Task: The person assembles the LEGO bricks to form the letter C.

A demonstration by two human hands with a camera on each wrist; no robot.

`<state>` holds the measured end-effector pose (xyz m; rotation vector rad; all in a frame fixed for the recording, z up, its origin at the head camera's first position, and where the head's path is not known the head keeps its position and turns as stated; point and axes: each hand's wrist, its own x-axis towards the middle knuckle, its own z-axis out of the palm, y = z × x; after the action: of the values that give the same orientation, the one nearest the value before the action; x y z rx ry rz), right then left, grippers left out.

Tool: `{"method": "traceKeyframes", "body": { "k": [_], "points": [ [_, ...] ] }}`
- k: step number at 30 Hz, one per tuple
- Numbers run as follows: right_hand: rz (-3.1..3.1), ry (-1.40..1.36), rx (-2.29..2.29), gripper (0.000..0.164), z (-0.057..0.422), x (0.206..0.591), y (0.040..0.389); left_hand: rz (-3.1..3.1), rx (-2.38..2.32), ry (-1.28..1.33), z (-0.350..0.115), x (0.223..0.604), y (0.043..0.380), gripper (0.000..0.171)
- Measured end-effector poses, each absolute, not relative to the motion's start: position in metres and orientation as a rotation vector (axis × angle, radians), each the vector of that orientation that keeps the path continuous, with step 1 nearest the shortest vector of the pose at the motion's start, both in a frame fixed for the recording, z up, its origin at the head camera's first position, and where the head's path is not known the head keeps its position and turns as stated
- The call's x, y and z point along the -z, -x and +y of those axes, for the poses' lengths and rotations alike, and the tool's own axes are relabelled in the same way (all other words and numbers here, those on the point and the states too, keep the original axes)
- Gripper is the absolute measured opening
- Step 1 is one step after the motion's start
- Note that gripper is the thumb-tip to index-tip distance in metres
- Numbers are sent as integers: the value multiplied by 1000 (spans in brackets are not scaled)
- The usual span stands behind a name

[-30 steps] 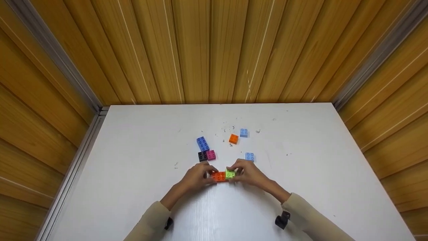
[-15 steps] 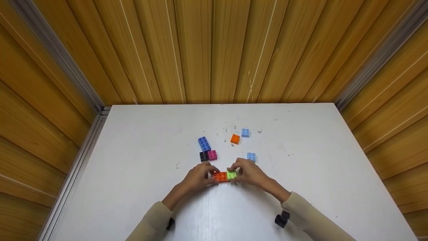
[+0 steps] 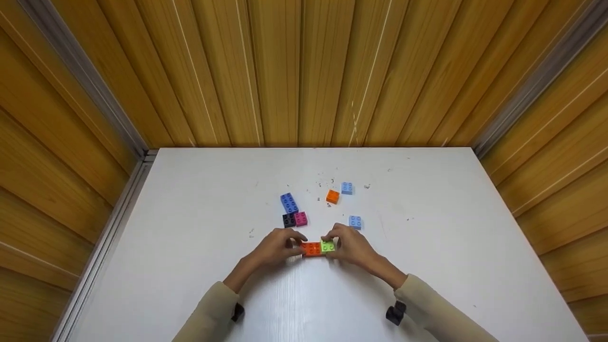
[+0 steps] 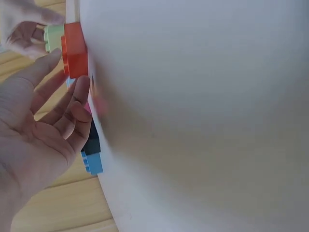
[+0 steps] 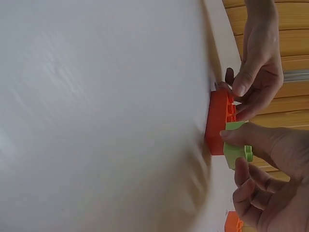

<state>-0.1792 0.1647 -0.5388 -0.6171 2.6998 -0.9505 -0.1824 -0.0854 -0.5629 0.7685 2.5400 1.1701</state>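
A red-orange toy building brick (image 3: 311, 248) lies on the white table, with a lime green brick (image 3: 327, 246) on top of its right end. My right hand (image 3: 352, 246) pinches the green brick, the thumb on its near side, as the right wrist view shows. At the left end of the red brick is my left hand (image 3: 278, 246), its fingers loosely bent and parted. Its thumb tip comes right at the studs in the left wrist view, and its other fingers (image 4: 82, 87) are beside the brick's end.
Beyond the hands lie a long blue brick (image 3: 289, 203), a black brick (image 3: 289, 220) and a magenta brick (image 3: 300, 218) close together. To the right are an orange brick (image 3: 332, 196) and two light blue bricks, one farther back (image 3: 347, 188), one nearer (image 3: 355, 222). Wood-patterned walls surround the table.
My left hand has eased slightly left, its fingertips drawn back from over the red brick's end. My right hand stays at the green brick, and the other bricks have not moved.
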Motion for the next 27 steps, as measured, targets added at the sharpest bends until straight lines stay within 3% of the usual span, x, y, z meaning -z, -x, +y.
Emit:
{"method": "traceKeyframes", "body": {
  "k": [9, 20, 27],
  "points": [
    [2727, 584, 928, 40, 164, 542, 174, 2736, -1373, -577, -103, 561, 193, 21],
    [2780, 638, 882, 38, 165, 544, 168, 2947, -1264, -334, -98, 566, 205, 43],
    [2764, 630, 905, 38, 166, 544, 169, 2930, -1188, -296, -96, 567, 207, 39]
  ]
}}
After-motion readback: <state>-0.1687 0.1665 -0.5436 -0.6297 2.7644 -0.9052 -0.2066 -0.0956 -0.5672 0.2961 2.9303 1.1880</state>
